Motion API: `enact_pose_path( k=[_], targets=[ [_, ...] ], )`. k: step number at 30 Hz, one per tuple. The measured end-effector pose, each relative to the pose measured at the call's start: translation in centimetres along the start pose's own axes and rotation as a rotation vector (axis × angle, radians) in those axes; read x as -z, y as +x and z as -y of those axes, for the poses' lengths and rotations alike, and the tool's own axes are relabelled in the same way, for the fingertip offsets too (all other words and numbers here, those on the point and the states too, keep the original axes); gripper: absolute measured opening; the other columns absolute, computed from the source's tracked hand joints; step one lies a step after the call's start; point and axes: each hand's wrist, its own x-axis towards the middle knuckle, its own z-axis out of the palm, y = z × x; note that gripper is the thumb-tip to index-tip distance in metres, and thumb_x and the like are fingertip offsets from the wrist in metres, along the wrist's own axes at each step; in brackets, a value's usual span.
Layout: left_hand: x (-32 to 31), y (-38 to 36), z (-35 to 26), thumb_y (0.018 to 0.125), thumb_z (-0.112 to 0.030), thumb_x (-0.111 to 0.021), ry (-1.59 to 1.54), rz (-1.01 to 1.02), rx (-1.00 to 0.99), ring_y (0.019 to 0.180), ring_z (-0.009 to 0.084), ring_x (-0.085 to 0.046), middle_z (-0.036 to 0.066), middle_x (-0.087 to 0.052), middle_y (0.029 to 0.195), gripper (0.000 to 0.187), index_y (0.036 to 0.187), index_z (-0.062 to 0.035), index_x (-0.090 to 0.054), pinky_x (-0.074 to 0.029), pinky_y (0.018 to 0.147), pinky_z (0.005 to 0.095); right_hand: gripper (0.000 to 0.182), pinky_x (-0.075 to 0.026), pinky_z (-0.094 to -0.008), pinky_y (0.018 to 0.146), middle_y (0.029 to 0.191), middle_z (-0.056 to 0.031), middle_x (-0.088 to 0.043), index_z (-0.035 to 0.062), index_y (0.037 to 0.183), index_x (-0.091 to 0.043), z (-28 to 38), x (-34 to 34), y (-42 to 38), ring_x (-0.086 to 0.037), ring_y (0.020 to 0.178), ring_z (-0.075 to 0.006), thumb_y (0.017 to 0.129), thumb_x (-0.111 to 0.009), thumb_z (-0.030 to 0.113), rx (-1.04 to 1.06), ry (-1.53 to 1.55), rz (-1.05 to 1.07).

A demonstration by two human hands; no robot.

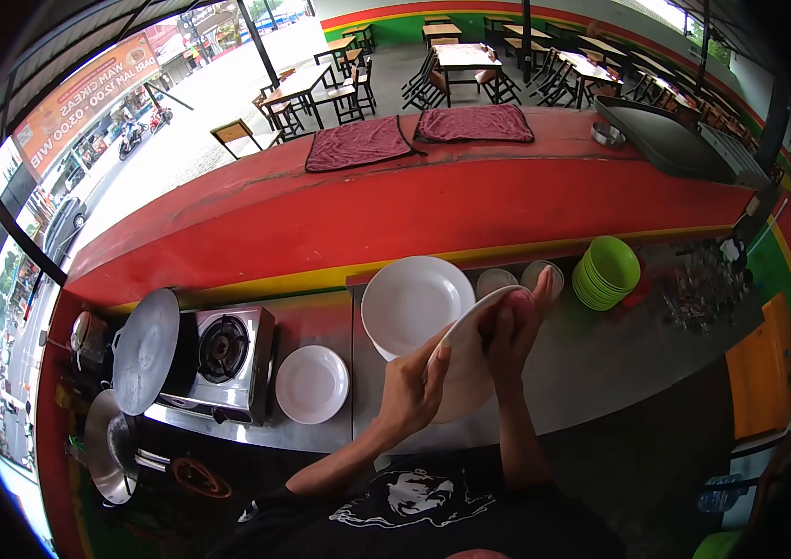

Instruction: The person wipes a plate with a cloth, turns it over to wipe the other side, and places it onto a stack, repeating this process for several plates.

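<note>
A white plate [463, 389] is held up, tilted, in front of my chest. My left hand [411, 389] grips its left rim, thumb and fingers closed on the edge. On the plate's other side, my right hand [510, 343] presses a bunched reddish cloth [519, 304] against it near the upper rim; part of the cloth is hidden by the fingers. Just beyond the held plate, a stack of white plates [414, 300] sits on the metal counter. One more white plate [312, 384] lies flat to the left.
Left of the plates stand a gas stove [228, 359] and a large metal lid or pan [146, 350]. Stacked green bowls [608, 272] and a pile of cutlery [704, 284] are on the right. A red ledge [256, 200] bearing dark red cloths [474, 123] runs behind the counter.
</note>
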Motion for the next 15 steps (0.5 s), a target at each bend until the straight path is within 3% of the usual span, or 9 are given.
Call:
enact_pose_path(
  k=[4, 7, 10, 13, 15],
  targets=[
    [-0.6, -0.7, 0.4, 0.107, -0.031, -0.042, -0.068, 0.051, 0.098, 0.055, 0.0114, -0.047, 0.006, -0.046, 0.058, 0.043, 0.131, 0.0, -0.059, -0.041, 0.054, 0.0312, 0.058, -0.03, -0.0488, 0.113, 0.142, -0.0235, -0.048, -0.0036, 0.142, -0.043, 1.1, 0.7, 2.2, -0.044, 0.134, -0.0383, 0.091, -0.053, 0.023, 0.209, 0.034, 0.006],
    [-0.9, -1.0, 0.2, 0.107, -0.032, -0.042, -0.121, -0.009, 0.065, 0.054, 0.0097, -0.044, 0.005, -0.043, 0.058, 0.044, 0.129, 0.001, -0.06, -0.036, 0.052, 0.0303, 0.048, -0.037, -0.0486, 0.106, 0.124, -0.0206, -0.06, -0.0027, 0.13, -0.055, 1.3, 1.4, 3.0, -0.057, 0.115, -0.0377, 0.09, -0.054, 0.023, 0.201, 0.051, 0.084],
    [-0.7, -0.9, 0.8, 0.107, -0.03, -0.042, -0.106, -0.059, 0.054, 0.056, 0.01, -0.045, 0.005, -0.044, 0.06, 0.043, 0.129, 0.0013, -0.06, -0.039, 0.053, 0.0296, 0.043, -0.044, -0.045, 0.098, 0.117, -0.0188, -0.063, -0.0022, 0.125, -0.058, 0.4, 0.9, 2.8, -0.061, 0.105, -0.0331, 0.092, -0.054, 0.024, 0.15, 0.054, 0.058],
    [-0.4, -0.9, 0.7, 0.107, -0.029, -0.041, -0.055, -0.13, -0.011, 0.062, 0.0107, -0.055, 0.01, -0.059, 0.068, 0.042, 0.13, 0.0011, -0.06, -0.044, 0.06, 0.0277, 0.04, -0.047, -0.0383, 0.093, 0.114, -0.0148, -0.063, -0.0024, 0.122, -0.058, -0.2, -0.2, 1.8, -0.062, 0.102, -0.0257, 0.097, -0.052, 0.028, -0.089, 0.139, -0.075],
    [-0.9, -1.1, 0.7, 0.106, -0.03, -0.04, -0.065, -0.223, -0.114, 0.073, 0.0172, -0.065, 0.016, -0.067, 0.084, 0.044, 0.13, 0.0011, -0.061, -0.05, 0.067, 0.0291, 0.041, -0.048, -0.0356, 0.092, 0.112, -0.0121, -0.063, -0.002, 0.123, -0.056, 0.4, -0.9, 1.0, -0.061, 0.102, -0.0222, 0.1, -0.05, 0.031, -0.345, 0.334, -0.147]
  ],
)
